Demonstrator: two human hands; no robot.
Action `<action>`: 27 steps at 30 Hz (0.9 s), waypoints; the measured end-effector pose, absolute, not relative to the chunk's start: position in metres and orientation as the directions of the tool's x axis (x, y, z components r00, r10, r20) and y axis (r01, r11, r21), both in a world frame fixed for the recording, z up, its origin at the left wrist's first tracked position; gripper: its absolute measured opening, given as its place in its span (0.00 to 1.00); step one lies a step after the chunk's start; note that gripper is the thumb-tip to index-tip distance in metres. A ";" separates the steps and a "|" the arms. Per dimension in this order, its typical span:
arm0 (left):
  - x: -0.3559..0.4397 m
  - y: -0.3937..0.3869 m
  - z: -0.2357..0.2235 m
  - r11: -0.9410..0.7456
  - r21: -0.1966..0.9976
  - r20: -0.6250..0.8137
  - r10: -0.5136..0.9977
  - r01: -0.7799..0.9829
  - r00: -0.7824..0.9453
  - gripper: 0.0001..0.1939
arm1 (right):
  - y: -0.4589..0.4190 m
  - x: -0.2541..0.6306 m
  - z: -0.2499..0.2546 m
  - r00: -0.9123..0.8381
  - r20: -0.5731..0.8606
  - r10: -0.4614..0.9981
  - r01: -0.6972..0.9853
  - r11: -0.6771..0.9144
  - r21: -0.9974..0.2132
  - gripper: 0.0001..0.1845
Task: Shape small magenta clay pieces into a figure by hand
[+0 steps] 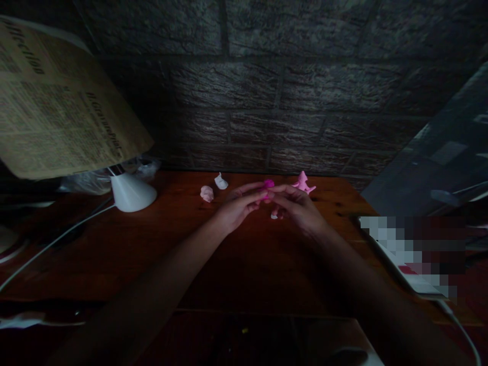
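Note:
Over the far middle of the table, my left hand (242,206) and my right hand (295,203) meet, fingertips closed from both sides on a small magenta lump of modelling clay (269,183). Fingers partly cover the lump, so its full shape is hidden. Just behind my right hand stands a pink clay figure (303,182) with pointed parts, its lower side partly hidden. A small white piece (274,216) shows below my right fingers; whether they touch it I cannot tell. Left of my hands lie a pale pink clay lump (207,193) and a white crumpled piece (220,181).
A lamp with a newsprint shade (68,112) and white base (132,194) stands at the left, its cable running toward the near left. Behind the wooden table (152,264) rises a brick wall (251,86). A partly blurred-out device (404,269) with a cable lies at the right edge.

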State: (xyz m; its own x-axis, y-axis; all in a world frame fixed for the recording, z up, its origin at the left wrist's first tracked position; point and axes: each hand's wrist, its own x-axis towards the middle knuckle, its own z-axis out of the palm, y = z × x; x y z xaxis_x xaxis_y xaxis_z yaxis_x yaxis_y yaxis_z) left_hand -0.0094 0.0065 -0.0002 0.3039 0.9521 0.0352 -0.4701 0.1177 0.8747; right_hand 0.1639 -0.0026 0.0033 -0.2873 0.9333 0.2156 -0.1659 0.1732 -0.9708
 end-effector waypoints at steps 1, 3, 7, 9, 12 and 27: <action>-0.009 0.006 0.000 0.116 0.871 0.041 0.951 -0.476 0.308 0.15 | -0.003 0.164 0.003 -0.281 0.227 0.932 -0.165 0.186 -0.968 0.12; -0.009 0.006 0.001 0.118 0.861 0.054 0.947 -0.496 0.318 0.14 | -0.004 0.164 0.004 -0.286 0.253 0.924 -0.164 0.213 -0.963 0.12; -0.009 0.006 0.001 0.134 0.852 0.052 0.940 -0.505 0.337 0.12 | -0.005 0.164 0.004 -0.298 0.289 0.910 -0.160 0.251 -0.955 0.12; -0.010 0.006 0.001 0.135 0.860 0.049 0.938 -0.492 0.342 0.12 | -0.005 0.164 0.003 -0.295 0.286 0.912 -0.149 0.252 -0.956 0.11; -0.010 0.005 0.002 0.134 0.870 0.044 0.937 -0.474 0.347 0.13 | -0.004 0.163 0.001 -0.285 0.266 0.921 -0.140 0.235 -0.962 0.12; -0.006 0.001 0.003 0.089 0.901 0.056 0.947 -0.424 0.318 0.11 | 0.002 0.164 -0.001 -0.255 0.046 0.966 -0.241 -0.017 -0.970 0.16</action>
State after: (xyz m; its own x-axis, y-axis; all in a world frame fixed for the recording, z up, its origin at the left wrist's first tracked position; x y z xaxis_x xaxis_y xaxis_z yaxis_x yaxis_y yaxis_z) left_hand -0.0062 0.0010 0.0032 0.3175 0.9466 0.0560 -0.4244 0.0891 0.9011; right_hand 0.1638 0.0015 -0.0014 -0.2545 0.9660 0.0462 -0.2411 -0.0172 -0.9704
